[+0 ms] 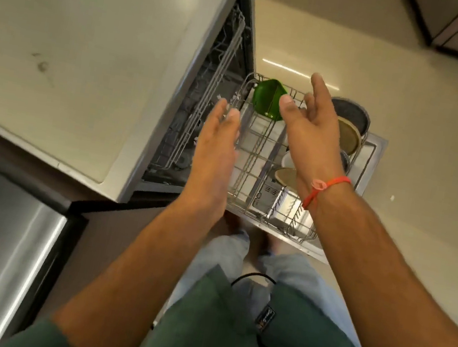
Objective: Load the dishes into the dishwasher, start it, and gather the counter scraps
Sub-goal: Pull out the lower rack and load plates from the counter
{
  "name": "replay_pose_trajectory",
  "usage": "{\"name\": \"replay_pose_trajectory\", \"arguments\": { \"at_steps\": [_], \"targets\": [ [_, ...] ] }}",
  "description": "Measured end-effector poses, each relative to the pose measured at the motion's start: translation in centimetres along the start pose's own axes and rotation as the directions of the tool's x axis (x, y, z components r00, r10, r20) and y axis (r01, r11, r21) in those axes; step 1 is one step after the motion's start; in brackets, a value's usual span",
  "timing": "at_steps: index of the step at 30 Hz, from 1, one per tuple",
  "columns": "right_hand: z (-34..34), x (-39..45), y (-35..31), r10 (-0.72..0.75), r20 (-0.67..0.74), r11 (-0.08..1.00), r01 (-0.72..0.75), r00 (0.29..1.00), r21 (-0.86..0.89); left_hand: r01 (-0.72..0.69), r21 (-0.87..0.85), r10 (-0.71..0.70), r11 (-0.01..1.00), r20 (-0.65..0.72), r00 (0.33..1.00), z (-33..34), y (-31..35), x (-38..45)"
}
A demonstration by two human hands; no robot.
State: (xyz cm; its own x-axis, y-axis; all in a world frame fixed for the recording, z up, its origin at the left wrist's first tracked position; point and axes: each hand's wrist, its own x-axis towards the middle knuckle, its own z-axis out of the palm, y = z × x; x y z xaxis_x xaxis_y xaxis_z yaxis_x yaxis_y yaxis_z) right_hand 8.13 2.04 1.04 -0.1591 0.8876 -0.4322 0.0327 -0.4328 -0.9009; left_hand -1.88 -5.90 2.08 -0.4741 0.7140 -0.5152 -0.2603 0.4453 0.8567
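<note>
At the far left a steel sink (8, 252) holds a few blurred utensils, and beyond it the pale counter (70, 52) runs up to the open dishwasher (203, 103), whose upper rack (224, 61) sits partly inside the cavity. The left hand (216, 153) hovers above the near-left corner of the pulled-out lower rack (255, 153), fingers straight and close together, thumb alongside, holding nothing; whether the fingertips brush the rack's wire rim cannot be told. Just beyond and to the right of those fingertips a green dish (268, 98) stands on edge at the rack's far-left corner. The right hand (314, 136) is raised over the middle of the rack, fingers loosely spread and relaxed, gripping nothing (an orange band (327, 189) circles its wrist). Its thumb tip lies in front of the green dish's right edge without clearly touching it. Behind and to the right of this hand, plates (347, 135) and a dark pan stand in the rack's right side, partly hidden by the palm. The rack rests over the lowered door (372, 154).
</note>
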Motion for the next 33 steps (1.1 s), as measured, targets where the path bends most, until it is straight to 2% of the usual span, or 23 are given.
{"name": "replay_pose_trajectory", "arguments": {
  "at_steps": [7, 13, 19, 22, 28, 33],
  "targets": [
    [2.8, -5.6, -5.5, -0.108, 0.199, 0.994, 0.105, 0.974, 0.026, -0.115, -0.152, 0.09, 0.982, -0.163, 0.983, -2.6, 4.6, -6.1],
    [7.6, -10.6, -7.1, -0.149, 0.436, 0.987, 0.162, 0.887, 0.006, -0.202, -0.241, 0.122, 0.949, -0.311, 0.943, -7.4, 4.6, -12.0],
    [13.8, -16.1, -6.4, -0.107, 0.658, 0.973, 0.214, 0.746, -0.084, -0.325, -0.365, 0.061, 0.872, -0.578, 0.813, -15.6, 3.6, -16.5],
    [17.1, -18.9, -5.6, -0.098, 0.738, 0.956, 0.27, 0.667, -0.117, -0.384, -0.387, 0.034, 0.838, -0.666, 0.745, -19.2, 3.1, -18.2],
    [25.0, -26.0, -3.9, -0.088, 0.837, 0.927, 0.352, 0.539, -0.129, -0.489, -0.378, 0.049, 0.786, -0.75, 0.659, -27.8, 2.1, -22.2],
    [30.0, -31.5, -1.8, -0.035, 0.913, 0.914, 0.382, 0.407, -0.135, -0.562, -0.344, 0.024, 0.753, -0.838, 0.546, -36.5, -0.6, -25.3]
  ]
}}
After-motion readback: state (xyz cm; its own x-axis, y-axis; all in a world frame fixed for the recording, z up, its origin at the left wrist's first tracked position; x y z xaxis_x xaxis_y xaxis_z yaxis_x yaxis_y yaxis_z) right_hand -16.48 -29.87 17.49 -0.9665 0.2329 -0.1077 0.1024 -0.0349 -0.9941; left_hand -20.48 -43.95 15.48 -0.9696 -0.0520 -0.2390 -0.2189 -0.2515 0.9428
